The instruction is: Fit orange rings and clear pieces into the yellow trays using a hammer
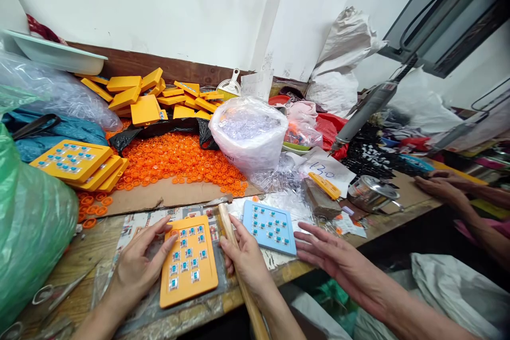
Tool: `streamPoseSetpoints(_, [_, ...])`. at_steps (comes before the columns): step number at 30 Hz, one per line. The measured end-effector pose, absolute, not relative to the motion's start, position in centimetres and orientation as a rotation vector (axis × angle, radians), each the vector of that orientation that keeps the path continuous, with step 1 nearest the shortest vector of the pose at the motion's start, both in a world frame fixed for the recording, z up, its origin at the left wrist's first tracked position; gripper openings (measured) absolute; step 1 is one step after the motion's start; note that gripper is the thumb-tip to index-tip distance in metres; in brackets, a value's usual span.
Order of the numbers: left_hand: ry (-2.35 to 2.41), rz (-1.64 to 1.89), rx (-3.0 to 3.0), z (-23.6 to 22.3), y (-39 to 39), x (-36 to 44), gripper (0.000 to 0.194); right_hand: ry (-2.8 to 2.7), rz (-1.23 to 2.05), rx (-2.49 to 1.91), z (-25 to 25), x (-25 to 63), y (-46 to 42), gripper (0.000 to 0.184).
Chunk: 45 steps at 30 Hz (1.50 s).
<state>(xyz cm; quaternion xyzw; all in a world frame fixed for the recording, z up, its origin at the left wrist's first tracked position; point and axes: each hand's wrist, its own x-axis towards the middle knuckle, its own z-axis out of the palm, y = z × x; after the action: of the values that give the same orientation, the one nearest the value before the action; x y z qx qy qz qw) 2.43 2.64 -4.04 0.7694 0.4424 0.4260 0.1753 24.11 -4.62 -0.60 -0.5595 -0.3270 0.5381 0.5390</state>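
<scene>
A yellow-orange plate [191, 281] set with several clear, blue-stemmed key switches lies on the paper-covered bench in front of me. My left hand [141, 255] is at its upper left, with thumb and forefinger closed around a small orange ring [174, 232] at the plate's corner. My right hand [247, 252] is wrapped round the wooden handle of a hammer [251, 305], tilted beside the plate's right edge; its metal head rests near the cardboard. Farther right is a light-blue plate [258, 239] with similar switches. A co-worker's spread hand [330, 252] reaches its right edge.
Orange rings [171, 159] are heaped behind the plates. Yellow plates [145, 109] are piled at the back, others stacked [79, 162] at left. A white bag [251, 133] holds clear parts. A metal pot [372, 194] stands right, scissors [59, 297] front left. Another person's hands [446, 188] are far right.
</scene>
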Motion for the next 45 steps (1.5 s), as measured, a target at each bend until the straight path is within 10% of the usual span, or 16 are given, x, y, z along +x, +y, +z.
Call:
streamPoseSetpoints(15, [1.234, 1.157, 2.330, -2.8, 2.2, 2.4, 0.044, -0.861, 1.276, -1.381, -0.8, 23.8, -4.2, 0.074])
streamPoseSetpoints(24, [1.142, 0.267, 2.357, -0.8, 1.2, 2.0, 0.148, -0.852, 1.278, -1.433, -0.7, 23.6, -4.2, 0.077])
streamPoseSetpoints(45, [1.245, 0.805, 2.664, -1.6, 2.4, 2.9, 0.104, -0.606, 1.153, -1.145, -2.2, 22.4, -4.8, 0.079])
